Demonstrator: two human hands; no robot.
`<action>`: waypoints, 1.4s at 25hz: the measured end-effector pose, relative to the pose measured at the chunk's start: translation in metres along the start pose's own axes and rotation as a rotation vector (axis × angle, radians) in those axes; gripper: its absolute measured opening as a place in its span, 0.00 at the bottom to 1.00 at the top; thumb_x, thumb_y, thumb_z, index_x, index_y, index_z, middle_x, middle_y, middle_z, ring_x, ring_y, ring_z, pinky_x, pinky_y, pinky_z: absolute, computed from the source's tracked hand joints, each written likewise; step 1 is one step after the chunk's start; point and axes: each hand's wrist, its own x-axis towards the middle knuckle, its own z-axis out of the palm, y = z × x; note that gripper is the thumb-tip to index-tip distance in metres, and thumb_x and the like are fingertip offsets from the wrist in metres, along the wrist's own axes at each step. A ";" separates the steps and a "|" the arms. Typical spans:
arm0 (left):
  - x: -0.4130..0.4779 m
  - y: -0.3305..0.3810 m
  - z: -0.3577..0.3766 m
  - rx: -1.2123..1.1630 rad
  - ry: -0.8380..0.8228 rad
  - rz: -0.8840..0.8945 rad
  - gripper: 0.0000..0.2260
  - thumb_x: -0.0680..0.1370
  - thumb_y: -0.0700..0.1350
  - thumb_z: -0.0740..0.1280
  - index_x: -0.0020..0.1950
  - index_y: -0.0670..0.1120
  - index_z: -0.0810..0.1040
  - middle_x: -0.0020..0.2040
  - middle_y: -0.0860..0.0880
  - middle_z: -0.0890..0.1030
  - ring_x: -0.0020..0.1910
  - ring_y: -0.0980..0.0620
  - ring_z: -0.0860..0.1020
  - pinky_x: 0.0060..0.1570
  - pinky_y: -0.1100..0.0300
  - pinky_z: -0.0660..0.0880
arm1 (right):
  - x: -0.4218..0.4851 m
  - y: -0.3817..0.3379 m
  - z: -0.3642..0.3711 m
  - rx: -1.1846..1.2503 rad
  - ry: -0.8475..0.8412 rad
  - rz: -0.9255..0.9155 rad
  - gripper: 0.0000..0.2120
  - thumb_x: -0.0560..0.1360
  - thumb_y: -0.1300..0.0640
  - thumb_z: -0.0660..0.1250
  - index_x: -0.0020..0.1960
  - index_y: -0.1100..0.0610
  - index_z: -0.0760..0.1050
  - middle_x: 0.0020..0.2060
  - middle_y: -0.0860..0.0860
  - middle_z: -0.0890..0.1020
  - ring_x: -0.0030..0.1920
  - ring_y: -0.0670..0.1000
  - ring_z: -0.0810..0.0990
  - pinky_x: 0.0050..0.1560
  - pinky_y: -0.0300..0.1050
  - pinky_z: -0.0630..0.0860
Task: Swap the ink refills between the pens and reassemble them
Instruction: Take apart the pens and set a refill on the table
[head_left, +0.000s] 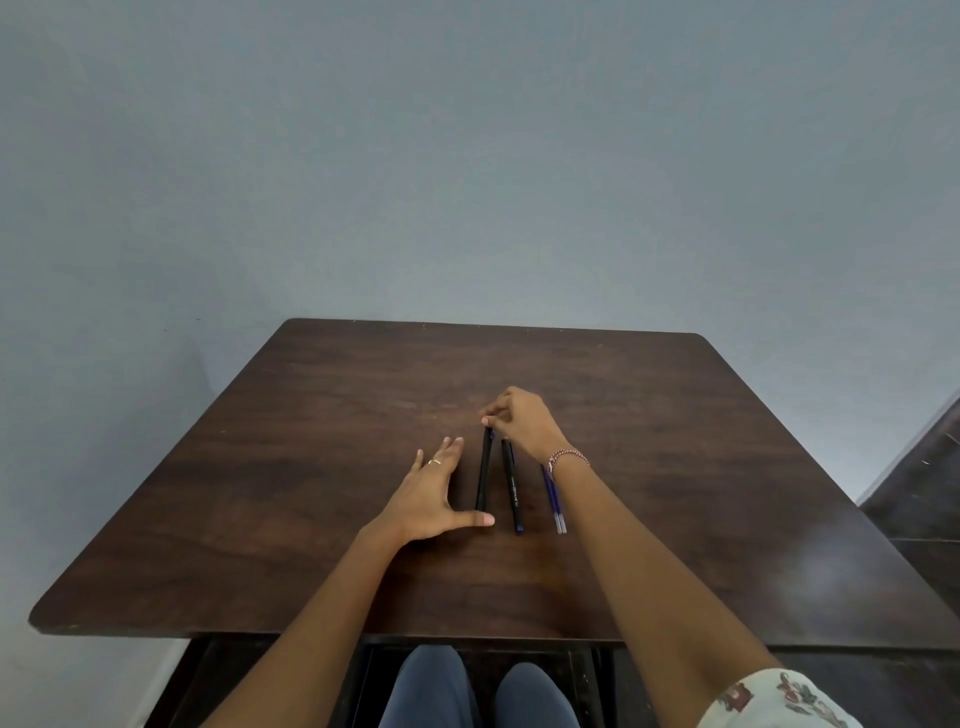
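Observation:
Two black pens lie side by side on the dark wooden table (311, 467). The left pen (484, 470) has its far end pinched by the fingertips of my right hand (517, 418). The right pen (511, 486) lies free beside it, with a blue tip at its near end. Two blue ink refills (553, 501) lie together to the right, their far ends hidden under my right wrist. My left hand (434, 493) rests flat on the table just left of the pens, fingers spread, thumb stretched toward the near end of the left pen.
The table stands against a plain grey wall. Its near edge runs above my knees (478, 686). A dark floor or step shows at the far right (924, 483).

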 end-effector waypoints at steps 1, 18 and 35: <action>0.000 0.003 0.000 0.016 0.029 0.012 0.54 0.64 0.68 0.69 0.77 0.44 0.46 0.78 0.48 0.50 0.76 0.55 0.44 0.73 0.54 0.38 | -0.002 -0.002 -0.002 0.048 0.023 0.007 0.10 0.74 0.56 0.70 0.54 0.56 0.82 0.49 0.51 0.75 0.50 0.51 0.79 0.54 0.47 0.77; -0.013 0.065 -0.010 -0.687 0.039 -0.158 0.20 0.71 0.37 0.72 0.62 0.36 0.74 0.42 0.44 0.82 0.38 0.52 0.82 0.37 0.60 0.81 | -0.067 -0.015 -0.036 0.548 0.319 0.062 0.15 0.70 0.60 0.74 0.54 0.50 0.78 0.49 0.49 0.80 0.40 0.55 0.83 0.49 0.50 0.81; 0.005 0.077 -0.001 -1.014 0.290 -0.182 0.10 0.79 0.43 0.64 0.56 0.40 0.78 0.50 0.45 0.82 0.50 0.51 0.81 0.39 0.66 0.79 | -0.133 -0.010 -0.021 1.097 0.038 0.232 0.11 0.81 0.54 0.57 0.54 0.59 0.76 0.36 0.50 0.78 0.35 0.45 0.79 0.38 0.36 0.76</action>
